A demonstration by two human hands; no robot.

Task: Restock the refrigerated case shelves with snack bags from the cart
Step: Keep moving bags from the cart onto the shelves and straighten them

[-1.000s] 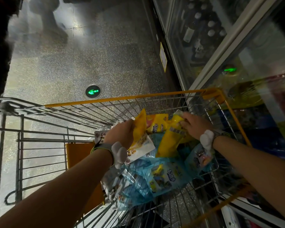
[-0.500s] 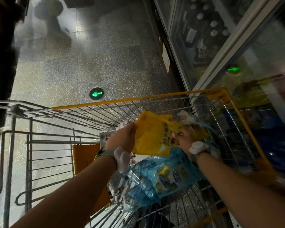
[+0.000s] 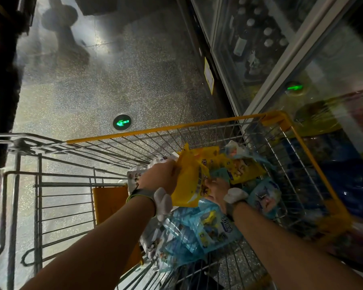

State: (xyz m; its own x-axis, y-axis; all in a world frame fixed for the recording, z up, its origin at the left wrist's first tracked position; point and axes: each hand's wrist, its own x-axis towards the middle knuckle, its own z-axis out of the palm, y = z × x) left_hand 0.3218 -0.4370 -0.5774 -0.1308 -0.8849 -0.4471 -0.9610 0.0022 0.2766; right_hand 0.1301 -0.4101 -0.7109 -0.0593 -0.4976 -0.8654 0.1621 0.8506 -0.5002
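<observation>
A wire cart with a yellow rim holds yellow, blue and white snack bags. My left hand grips the top edge of a yellow snack bag that stands upright above the pile. My right hand is just to its right and holds the same bag's lower right side, fingers partly hidden behind it. Blue snack bags lie under my wrists, and more yellow bags lie at the cart's far right. The refrigerated case stands on the right behind glass doors.
A second wire cart is nested on the left. The speckled floor ahead has a glowing green arrow marker. Bottles show behind the far glass door. Dark shelving edges the left side.
Both hands drew together over the cart. The right hand left the far yellow bags and came to the yellow bag in the left hand, which now stands lifted between them.
</observation>
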